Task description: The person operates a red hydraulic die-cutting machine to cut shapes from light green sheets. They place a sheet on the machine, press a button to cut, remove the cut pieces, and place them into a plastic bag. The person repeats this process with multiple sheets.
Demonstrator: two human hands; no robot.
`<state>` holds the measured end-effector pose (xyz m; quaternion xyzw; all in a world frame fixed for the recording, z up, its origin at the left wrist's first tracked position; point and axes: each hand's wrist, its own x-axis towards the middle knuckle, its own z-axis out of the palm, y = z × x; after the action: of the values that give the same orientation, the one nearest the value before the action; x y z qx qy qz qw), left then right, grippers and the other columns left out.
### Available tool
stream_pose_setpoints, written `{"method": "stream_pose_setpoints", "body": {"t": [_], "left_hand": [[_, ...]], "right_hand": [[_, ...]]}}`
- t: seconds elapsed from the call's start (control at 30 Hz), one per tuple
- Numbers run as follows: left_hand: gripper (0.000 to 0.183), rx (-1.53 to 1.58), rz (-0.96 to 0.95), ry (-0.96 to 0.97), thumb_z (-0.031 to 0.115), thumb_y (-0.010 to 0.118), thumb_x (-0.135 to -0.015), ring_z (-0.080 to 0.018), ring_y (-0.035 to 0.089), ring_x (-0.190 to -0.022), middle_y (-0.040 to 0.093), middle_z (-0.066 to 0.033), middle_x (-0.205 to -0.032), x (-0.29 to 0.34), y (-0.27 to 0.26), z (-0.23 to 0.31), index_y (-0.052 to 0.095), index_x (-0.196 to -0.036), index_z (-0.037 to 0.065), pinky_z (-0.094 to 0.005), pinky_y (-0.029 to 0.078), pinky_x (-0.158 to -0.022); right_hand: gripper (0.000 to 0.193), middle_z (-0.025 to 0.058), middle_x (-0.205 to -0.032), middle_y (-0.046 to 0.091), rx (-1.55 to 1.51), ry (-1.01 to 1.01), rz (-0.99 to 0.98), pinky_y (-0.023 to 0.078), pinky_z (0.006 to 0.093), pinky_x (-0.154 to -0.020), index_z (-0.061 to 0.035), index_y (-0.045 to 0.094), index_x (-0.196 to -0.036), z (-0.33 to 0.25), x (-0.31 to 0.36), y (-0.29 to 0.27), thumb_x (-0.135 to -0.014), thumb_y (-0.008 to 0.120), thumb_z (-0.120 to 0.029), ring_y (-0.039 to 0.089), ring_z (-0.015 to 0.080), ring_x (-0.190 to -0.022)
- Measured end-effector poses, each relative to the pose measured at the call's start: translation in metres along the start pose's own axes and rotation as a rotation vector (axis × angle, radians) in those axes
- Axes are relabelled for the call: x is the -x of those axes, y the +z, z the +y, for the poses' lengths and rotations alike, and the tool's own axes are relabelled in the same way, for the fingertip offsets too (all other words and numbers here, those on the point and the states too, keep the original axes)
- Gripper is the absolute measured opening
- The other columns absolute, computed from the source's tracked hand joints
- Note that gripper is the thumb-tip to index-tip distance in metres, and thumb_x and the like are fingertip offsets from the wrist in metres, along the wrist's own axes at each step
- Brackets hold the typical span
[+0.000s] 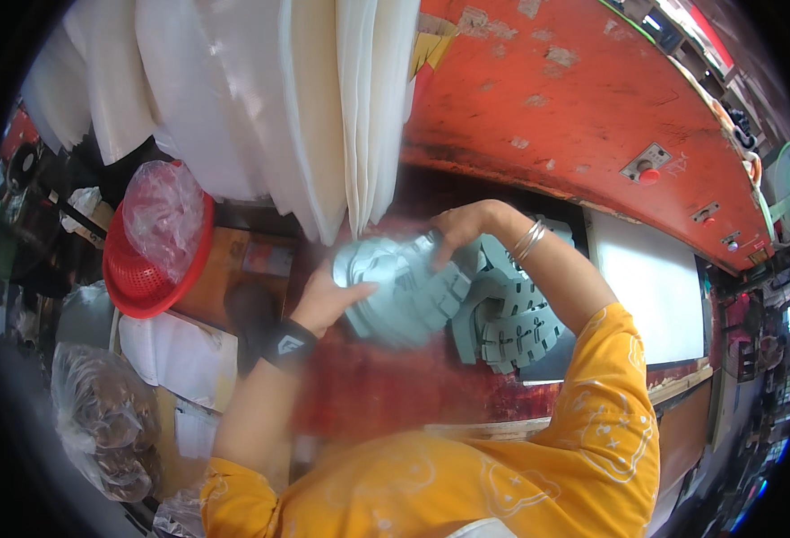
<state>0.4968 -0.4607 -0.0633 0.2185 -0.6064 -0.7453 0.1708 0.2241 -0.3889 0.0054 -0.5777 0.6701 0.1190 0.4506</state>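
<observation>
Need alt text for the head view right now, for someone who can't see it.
Both hands, left hand and right hand, grip a pale grey-blue notched foam cutout before a worn orange-red machine. White foam sheets hang above; a red plastic basket sits left.

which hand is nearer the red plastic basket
Left. The left hand holds the grey-blue cut sheet just right of the red basket; the right hand grips that sheet's far side, farther away.
</observation>
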Motion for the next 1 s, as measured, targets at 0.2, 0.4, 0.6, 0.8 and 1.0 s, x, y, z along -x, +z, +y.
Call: {"method": "stream_pose_setpoints", "body": {"t": [0.2,0.4,0.6,0.8,1.0], "left_hand": [[0.059,-0.211,0.073,0.014,0.007,0.075,-0.072,-0.0176,0.050,-0.111,0.053,-0.0096,-0.122,0.015,0.005,-0.005,0.049,-0.125,0.000,-0.0321,0.039,-0.097],[0.071,0.103,0.113,0.210,0.006,0.075,-0.068,-0.0193,0.048,-0.112,0.049,-0.0122,-0.121,0.035,0.016,-0.026,0.037,-0.128,0.001,-0.0341,0.039,-0.098],[0.081,0.062,0.272,0.364,-0.005,0.068,-0.065,-0.0209,0.046,-0.116,0.045,-0.0112,-0.125,0.085,-0.003,0.019,0.030,-0.135,0.004,-0.0357,0.037,-0.100],[0.079,-0.323,0.310,0.594,-0.001,0.074,-0.067,-0.0248,0.049,-0.118,0.048,-0.0150,-0.126,0.145,-0.007,0.026,0.033,-0.135,0.002,-0.0377,0.037,-0.102],[0.080,-0.602,0.055,0.633,0.005,0.078,-0.066,-0.0303,0.044,-0.122,0.050,-0.0155,-0.124,0.147,-0.016,0.007,0.034,-0.133,0.001,-0.0401,0.033,-0.104]], "right_hand": [[0.067,0.0179,-0.112,0.063,-0.039,-0.009,-0.135,0.043,0.0352,-0.093,0.0013,0.062,-0.114,-0.010,-0.008,-0.004,-0.065,0.077,-0.042,0.059,0.0286,-0.105],[0.081,0.0222,-0.118,0.059,0.041,-0.106,0.111,0.043,0.0372,-0.095,0.0018,0.054,-0.123,-0.041,0.033,0.006,-0.059,0.079,-0.042,0.059,0.0306,-0.108],[0.065,0.0195,-0.100,0.062,0.261,-0.110,0.477,0.042,0.0424,-0.090,-0.0026,0.054,-0.112,-0.121,0.089,0.032,-0.058,0.079,-0.029,0.059,0.0343,-0.096],[0.086,0.0212,-0.121,0.051,0.064,-0.475,0.930,0.038,0.0441,-0.095,-0.0037,0.037,-0.134,-0.148,0.107,0.128,-0.062,0.081,-0.023,0.049,0.0365,-0.112],[0.094,0.0236,-0.127,0.047,-0.167,-0.347,0.725,0.038,0.0421,-0.099,-0.0018,0.028,-0.139,-0.127,0.089,0.173,-0.064,0.081,-0.019,0.047,0.0375,-0.116]]}}
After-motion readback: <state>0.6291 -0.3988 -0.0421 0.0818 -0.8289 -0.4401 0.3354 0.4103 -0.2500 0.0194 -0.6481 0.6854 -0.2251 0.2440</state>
